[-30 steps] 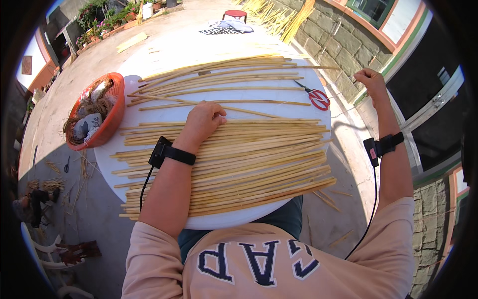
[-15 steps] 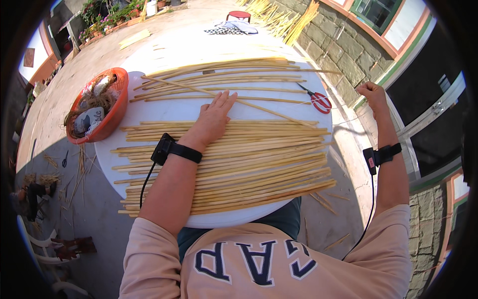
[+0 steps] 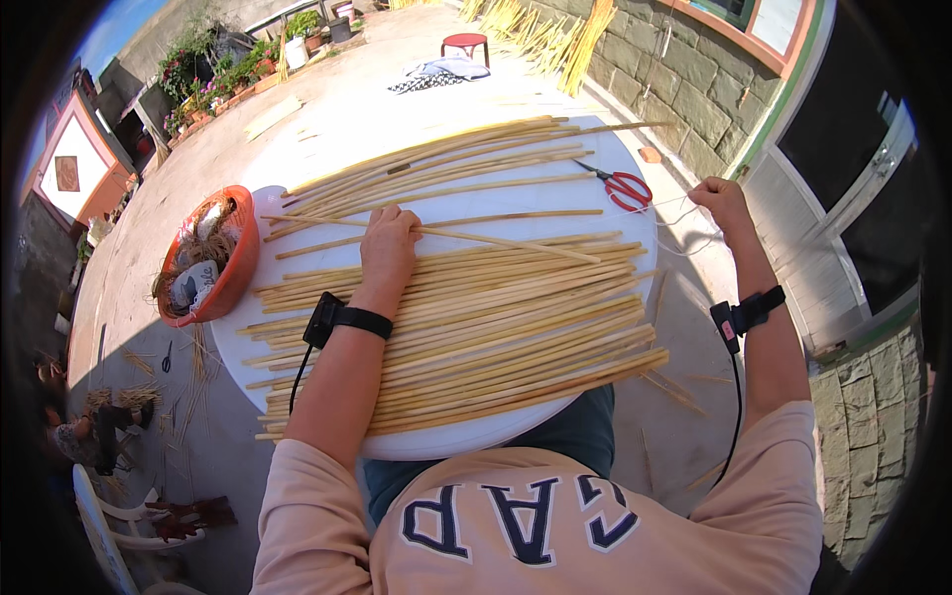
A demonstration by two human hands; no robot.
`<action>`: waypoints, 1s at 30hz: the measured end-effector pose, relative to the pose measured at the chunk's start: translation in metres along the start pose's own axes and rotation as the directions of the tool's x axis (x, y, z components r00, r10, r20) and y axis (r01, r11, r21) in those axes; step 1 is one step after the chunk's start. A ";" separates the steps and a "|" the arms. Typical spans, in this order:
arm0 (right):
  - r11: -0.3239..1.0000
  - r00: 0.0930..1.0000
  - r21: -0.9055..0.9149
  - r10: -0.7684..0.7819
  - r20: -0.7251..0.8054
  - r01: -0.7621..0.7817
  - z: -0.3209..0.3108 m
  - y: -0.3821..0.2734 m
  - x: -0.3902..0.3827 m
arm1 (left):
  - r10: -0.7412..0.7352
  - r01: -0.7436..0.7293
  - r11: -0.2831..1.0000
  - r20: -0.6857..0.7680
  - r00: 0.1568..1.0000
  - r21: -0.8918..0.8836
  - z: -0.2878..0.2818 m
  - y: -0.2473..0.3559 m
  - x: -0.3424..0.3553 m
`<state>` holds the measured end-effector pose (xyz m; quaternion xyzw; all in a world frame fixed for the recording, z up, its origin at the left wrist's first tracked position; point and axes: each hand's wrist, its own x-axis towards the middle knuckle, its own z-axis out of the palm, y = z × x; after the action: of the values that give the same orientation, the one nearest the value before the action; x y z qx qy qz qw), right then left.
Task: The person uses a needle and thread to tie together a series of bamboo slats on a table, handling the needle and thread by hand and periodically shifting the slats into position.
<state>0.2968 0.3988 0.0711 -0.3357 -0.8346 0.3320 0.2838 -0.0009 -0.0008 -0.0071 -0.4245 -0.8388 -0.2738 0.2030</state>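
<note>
Here the left hand (image 3: 389, 243) lies flat, fingers spread, pressing on the bed of pale cane strips (image 3: 476, 317) that covers the round white surface (image 3: 297, 342); it grips nothing, only pins the strips in place. The right hand (image 3: 722, 198) is out past the rim at about 2 o'clock, fingers pinched round a thin white thread (image 3: 684, 213) that runs back toward the red-handled scissors (image 3: 627, 186) lying at about 1 o'clock. Judging from this, the step in hand is binding or stitching the strips into a mat: one hand steadies, the other draws the thread taut. The next move would call for an even pull, with the flat hand firm enough that the strips do not slide or fan apart.

The strips are long, slender and straight, straw-yellow, dry and matt, laid side by side in two beds: a dense one across the near half and a looser sheaf (image 3: 436, 164) at 12 o'clock. One strip (image 3: 446, 235) lies slantwise across the rest, just under the fingertips. At 9 o'clock an orange plastic basin (image 3: 236, 268) touches the rim, holding tangled fibre and scraps. Black bands with cables sit on both wrists
</note>
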 end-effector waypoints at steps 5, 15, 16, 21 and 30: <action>1.000 1.000 0.021 0.017 0.012 -0.017 0.003 0.007 -0.025 | -0.009 -0.018 0.994 -0.234 0.972 -0.112 -0.003 0.001 0.010; 0.960 0.986 0.259 -0.073 -0.149 0.110 -0.005 -0.026 -0.068 | 0.085 -0.037 0.969 0.193 0.977 -0.242 -0.025 0.005 0.003; 0.952 0.972 0.271 -0.081 -0.221 0.140 -0.007 -0.033 -0.068 | 0.045 0.029 0.973 0.311 0.949 -0.230 -0.026 0.004 0.003; 0.850 0.870 0.394 -0.137 -0.473 0.348 -0.026 -0.080 -0.045 | 0.133 -0.059 0.963 0.275 0.952 -0.261 -0.020 0.002 -0.003; 0.790 0.825 0.359 -0.302 -0.477 0.497 -0.026 -0.163 -0.023 | 0.140 -0.097 0.955 0.134 0.981 -0.281 -0.016 0.003 -0.008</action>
<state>0.2681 0.3010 0.2034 -0.1285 -0.7064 0.3793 0.5836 0.0080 -0.0145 0.0013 -0.5178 -0.7791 -0.3408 0.0938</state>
